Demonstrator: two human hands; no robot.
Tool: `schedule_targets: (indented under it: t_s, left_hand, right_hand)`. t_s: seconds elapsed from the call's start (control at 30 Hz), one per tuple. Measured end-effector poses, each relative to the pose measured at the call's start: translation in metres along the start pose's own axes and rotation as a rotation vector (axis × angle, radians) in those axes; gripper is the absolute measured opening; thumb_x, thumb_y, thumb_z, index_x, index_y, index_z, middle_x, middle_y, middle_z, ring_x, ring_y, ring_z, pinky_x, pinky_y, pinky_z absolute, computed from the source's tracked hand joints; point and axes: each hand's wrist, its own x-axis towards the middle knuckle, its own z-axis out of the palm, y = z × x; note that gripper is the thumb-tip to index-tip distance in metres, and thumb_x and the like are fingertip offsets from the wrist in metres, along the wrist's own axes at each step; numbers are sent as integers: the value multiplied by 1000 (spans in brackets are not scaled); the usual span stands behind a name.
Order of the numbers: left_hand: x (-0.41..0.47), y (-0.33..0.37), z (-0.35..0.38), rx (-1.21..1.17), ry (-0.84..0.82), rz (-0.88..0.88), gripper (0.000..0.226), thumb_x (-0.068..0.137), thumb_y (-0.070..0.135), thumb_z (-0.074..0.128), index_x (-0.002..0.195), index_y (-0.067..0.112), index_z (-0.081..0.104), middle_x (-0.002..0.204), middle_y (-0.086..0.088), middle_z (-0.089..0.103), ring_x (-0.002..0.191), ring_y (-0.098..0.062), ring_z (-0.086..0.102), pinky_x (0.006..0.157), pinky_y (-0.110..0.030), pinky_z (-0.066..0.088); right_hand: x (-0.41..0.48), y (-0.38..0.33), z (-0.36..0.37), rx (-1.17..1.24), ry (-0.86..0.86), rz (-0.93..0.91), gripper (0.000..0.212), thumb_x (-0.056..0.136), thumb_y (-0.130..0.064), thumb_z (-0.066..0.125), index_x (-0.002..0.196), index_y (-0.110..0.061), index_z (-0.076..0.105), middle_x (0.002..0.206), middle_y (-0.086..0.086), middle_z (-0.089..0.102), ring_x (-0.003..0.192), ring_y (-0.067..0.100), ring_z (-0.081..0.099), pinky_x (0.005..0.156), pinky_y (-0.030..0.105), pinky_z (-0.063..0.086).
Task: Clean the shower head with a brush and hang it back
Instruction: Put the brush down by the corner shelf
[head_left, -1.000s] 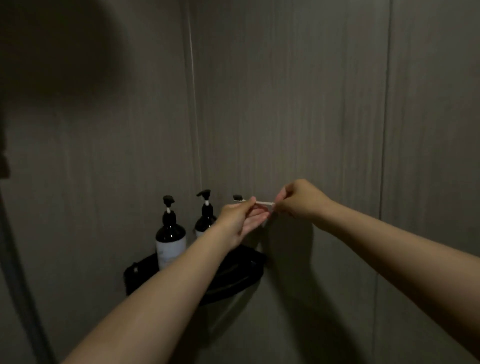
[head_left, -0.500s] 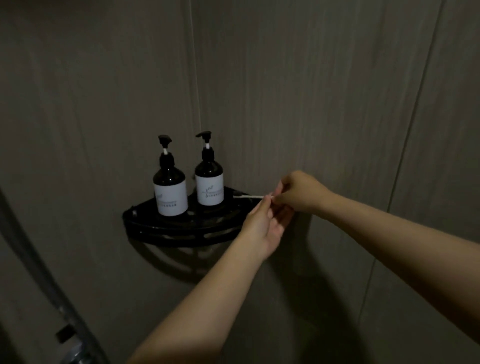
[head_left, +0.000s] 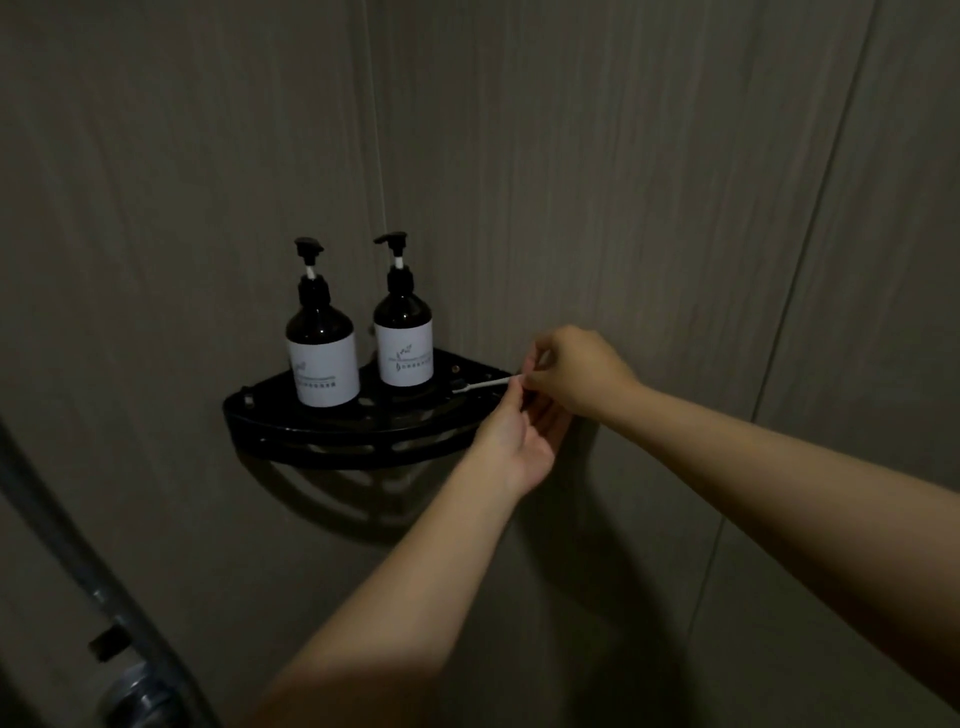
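At centre right, the right hand (head_left: 576, 371) pinches a slim brush (head_left: 480, 385) lying over the black corner shelf (head_left: 332, 441), left hand (head_left: 514, 434) fingers loosely apart beneath; likely setting it down, next releasing it.

Dim light is being cast over grey wood-grain wall panels (head_left: 623, 182); a black corner shelf (head_left: 322, 441) is being carried at frame centre-left.

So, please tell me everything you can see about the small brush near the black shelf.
The brush is small and thin, shaped like a toothbrush, with a pale, plastic-looking handle and a dark head. It lies nearly level, the head reaching over the right part of the black corner shelf, right of the two pump bottles. The right hand pinches the handle end; the left hand has fingertips there too. Its bristles are too dim to make out.
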Motion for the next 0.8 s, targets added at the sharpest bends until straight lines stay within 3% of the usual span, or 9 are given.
schedule_targets:
  t_s: [0.4, 0.67, 0.8]
  left_hand:
    - [12, -3, -9, 31, -7, -1, 40, 99, 37, 37, 131, 18, 53, 130, -13, 58, 120, -26, 55, 103, -38, 43]
    - [9, -7, -9, 29, 7, -4, 39, 99, 37, 39, 129, 18, 55, 131, -13, 57, 120, -26, 54, 97, -36, 43]
    - [8, -6, -7, 26, 13, -5, 40, 99, 37, 39, 129, 18, 55, 131, -13, 57, 121, -25, 53, 97, -35, 43]
  right_hand:
    - [-2, 0, 7, -27, 35, 10, 8, 84, -28, 63, 84, -21, 62, 90, 7, 68, 87, 26, 65, 78, 43, 55]
    - [-6, 3, 6, -12, -12, 11, 10, 87, -26, 62, 86, -17, 59, 82, 4, 63, 78, 21, 62, 62, 28, 46]
    - [-5, 3, 4, 0, -3, 10, 10, 87, -25, 62, 87, -15, 60, 84, 5, 64, 78, 20, 62, 62, 28, 46]
